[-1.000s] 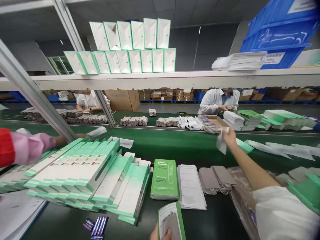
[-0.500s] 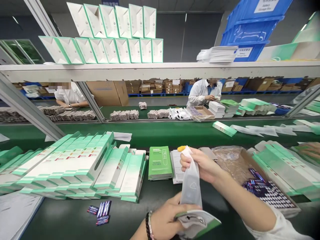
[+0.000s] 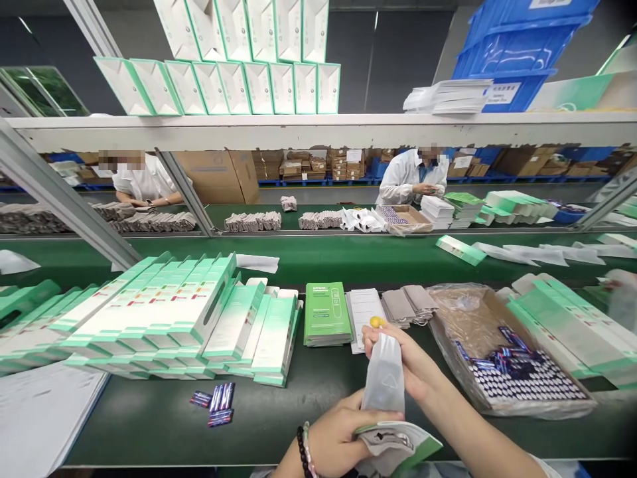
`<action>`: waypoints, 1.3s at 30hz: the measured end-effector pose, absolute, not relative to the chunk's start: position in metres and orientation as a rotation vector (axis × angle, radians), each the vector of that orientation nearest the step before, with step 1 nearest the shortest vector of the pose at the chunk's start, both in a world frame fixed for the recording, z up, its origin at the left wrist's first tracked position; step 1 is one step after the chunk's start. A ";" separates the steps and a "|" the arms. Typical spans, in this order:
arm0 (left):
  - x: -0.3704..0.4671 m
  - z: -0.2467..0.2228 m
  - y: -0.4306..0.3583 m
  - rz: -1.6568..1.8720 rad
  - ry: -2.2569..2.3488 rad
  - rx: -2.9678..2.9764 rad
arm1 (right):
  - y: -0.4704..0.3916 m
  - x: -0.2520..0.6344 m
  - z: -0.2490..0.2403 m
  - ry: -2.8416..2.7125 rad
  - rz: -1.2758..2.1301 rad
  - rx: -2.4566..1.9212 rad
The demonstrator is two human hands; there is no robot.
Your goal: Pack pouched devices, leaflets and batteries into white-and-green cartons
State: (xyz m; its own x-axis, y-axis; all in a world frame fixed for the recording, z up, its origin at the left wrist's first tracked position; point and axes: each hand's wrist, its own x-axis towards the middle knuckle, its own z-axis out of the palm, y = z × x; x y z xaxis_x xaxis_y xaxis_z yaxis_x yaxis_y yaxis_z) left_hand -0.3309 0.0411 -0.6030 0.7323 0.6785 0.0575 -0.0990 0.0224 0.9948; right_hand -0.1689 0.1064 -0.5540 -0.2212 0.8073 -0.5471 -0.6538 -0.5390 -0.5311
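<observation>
A frosted plastic bag [image 3: 385, 378] stretches between my two hands, its printed triangle facing me. My right hand [image 3: 401, 352] pinches the bag's upper end, and a yellow cover [image 3: 377, 322] sits on one fingertip. Lower down, my left hand [image 3: 333, 428] wraps round a greyish-white pouch-like piece [image 3: 385, 437] and a green-edged booklet [image 3: 421, 455], with the bag's lower end against its fingers. What lies inside the bag is not clear. Just beyond my right hand are a stack of white printed sheets [image 3: 359, 309] and folded grey pouches [image 3: 398, 305].
Green booklets [image 3: 327, 315] stand stacked ahead, with green-white boxes [image 3: 164, 312] piled to the left. Several loose batteries [image 3: 221, 397] lie front left. A plastic-lined battery carton [image 3: 448, 318] sits to the right. Across the green belt [image 3: 318, 255], two people [image 3: 413, 176] work.
The view has shifted, showing the grey pouches and more of the battery carton. My right hand has come down closer to my left, and the bag between them looks shorter.
</observation>
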 end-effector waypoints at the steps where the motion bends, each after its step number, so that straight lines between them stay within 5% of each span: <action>1: -0.331 -0.604 0.040 0.639 0.511 1.439 | 0.105 -0.168 -0.558 -0.235 1.911 -1.014; 9: -0.323 -0.609 0.037 0.669 0.543 1.355 | 0.087 -0.165 -0.580 -0.418 1.622 -1.158; 16: -0.318 -0.612 0.042 0.730 0.614 1.266 | 0.086 -0.146 -0.580 -1.124 1.559 -1.247; 22: -0.319 -0.637 0.042 0.906 0.890 0.613 | 0.114 -0.105 -0.548 -0.924 1.248 -1.367; 28: -0.319 -0.638 0.055 0.983 0.882 0.536 | 0.081 -0.141 -0.555 -1.262 1.490 -1.534; 39: -0.308 -0.643 0.050 0.971 0.969 0.409 | 0.069 -0.162 -0.605 -1.978 0.433 -1.488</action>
